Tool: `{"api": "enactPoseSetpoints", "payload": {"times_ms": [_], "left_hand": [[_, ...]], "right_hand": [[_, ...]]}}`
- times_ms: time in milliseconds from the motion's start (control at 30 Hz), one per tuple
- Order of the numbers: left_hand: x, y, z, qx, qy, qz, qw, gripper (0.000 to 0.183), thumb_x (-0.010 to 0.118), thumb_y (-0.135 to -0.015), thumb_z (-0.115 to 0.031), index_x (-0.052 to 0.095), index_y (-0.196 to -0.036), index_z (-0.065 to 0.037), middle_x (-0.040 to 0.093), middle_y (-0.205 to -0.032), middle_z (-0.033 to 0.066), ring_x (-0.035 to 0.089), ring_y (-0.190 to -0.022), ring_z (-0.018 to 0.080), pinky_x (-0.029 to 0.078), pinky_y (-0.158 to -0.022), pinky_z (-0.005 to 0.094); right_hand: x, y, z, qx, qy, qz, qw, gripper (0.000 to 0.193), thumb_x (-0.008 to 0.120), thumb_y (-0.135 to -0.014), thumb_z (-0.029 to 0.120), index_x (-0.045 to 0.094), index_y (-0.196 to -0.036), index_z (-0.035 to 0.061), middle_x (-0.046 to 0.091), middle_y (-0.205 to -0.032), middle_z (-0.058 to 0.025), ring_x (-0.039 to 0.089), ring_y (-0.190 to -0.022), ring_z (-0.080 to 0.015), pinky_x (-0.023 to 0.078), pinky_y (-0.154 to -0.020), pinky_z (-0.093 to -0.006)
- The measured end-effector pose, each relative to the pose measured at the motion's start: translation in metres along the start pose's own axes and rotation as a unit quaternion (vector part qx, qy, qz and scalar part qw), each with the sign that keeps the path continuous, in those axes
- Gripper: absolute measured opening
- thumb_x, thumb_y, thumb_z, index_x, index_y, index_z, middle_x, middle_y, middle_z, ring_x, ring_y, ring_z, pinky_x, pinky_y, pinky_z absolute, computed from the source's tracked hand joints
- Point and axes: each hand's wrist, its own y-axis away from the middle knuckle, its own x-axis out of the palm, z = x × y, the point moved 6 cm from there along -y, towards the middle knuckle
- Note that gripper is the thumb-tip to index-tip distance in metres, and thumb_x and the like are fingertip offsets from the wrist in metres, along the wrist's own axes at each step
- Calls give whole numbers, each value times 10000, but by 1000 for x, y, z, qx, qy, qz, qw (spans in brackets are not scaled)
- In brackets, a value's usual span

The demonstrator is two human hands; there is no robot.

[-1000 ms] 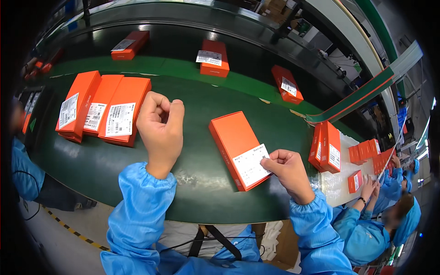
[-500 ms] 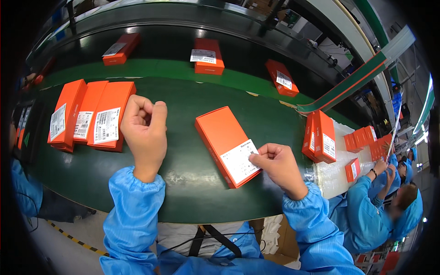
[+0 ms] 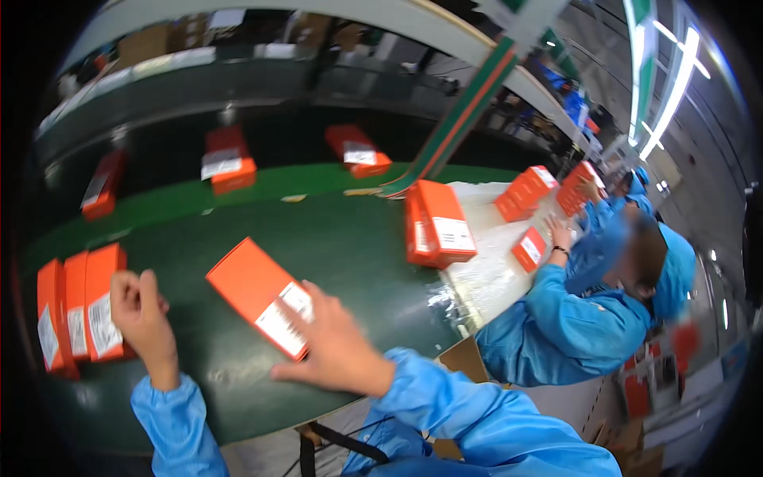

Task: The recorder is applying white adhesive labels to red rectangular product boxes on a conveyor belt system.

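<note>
On the left we see 3 slim, flat-faced orange boxes (image 3: 78, 290) with white labels (image 3: 103, 326) on the smooth, faintly glossy green tabletop (image 3: 350, 242). Beside them, our left hand (image 3: 143, 318) has its fingers curled in; whether it pinches anything, we cannot tell. Rightward, 1 sharp-cornered orange carton (image 3: 253, 278) lies slanted on the tabletop, our blurred right hand (image 3: 338, 346) spread over its label end. Farther right, 2 more boxes (image 3: 443, 203) stand near crinkled clear film (image 3: 449, 300).

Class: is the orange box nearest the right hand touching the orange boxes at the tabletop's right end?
Apart: the head view shows green tabletop between the nearest box and the boxes at the end.
</note>
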Motion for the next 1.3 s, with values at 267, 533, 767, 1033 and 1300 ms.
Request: {"api": "enactPoseSetpoints", "payload": {"times_ms": [267, 533, 767, 1033, 1300], "left_hand": [[12, 4, 16, -11, -9, 26, 1000, 215, 581, -962, -92, 428, -812, -101, 430, -624, -35, 401, -518, 22, 305, -467, 167], [22, 15, 7, -27, 44, 58, 997, 232, 602, -918, -13, 418, -799, -89, 429, -666, -35, 430, -513, 29, 348, -453, 186], [29, 22, 2, -43, 4, 63, 997, 224, 590, -912, -8, 421, -787, -82, 441, -635, -41, 415, -517, 21, 320, -458, 197], [90, 31, -5, 212, -332, 201, 897, 530, 752, -702, -185, 557, -1179, -63, 516, -1169, 194, 521, -1086, 351, 446, -906, 446], [233, -33, 69, 149, -453, 101, 873, 783, 750, -723, -538, 482, -1389, -225, 416, -1425, 110, 283, -1373, 460, 318, -1041, 600]], "right_hand": [[-76, 23, -45, 50, -5, -162, 986, 757, 771, -721, 369, 531, -1362, 45, 481, -1280, -276, 474, -1163, -430, 402, -1010, -477], [-164, 50, -188, 312, 238, -181, 902, 757, 738, -740, 402, 521, -1393, 84, 487, -1234, -334, 498, -1083, -459, 429, -955, -474], [-160, -72, -158, 119, 220, -201, 947, 772, 724, -746, 427, 485, -1410, 116, 475, -1330, -307, 426, -1248, -466, 387, -1040, -495], [-86, -234, -300, 387, 263, 168, 868, 784, 612, -761, 642, 555, -1366, 147, 548, -1368, -175, 508, -1268, -384, 371, -1063, -494], [-26, -237, -409, 392, 212, 234, 864, 572, 545, -860, 535, 697, -1147, 64, 644, -1228, -190, 589, -1176, -342, 403, -1010, -400]]}}
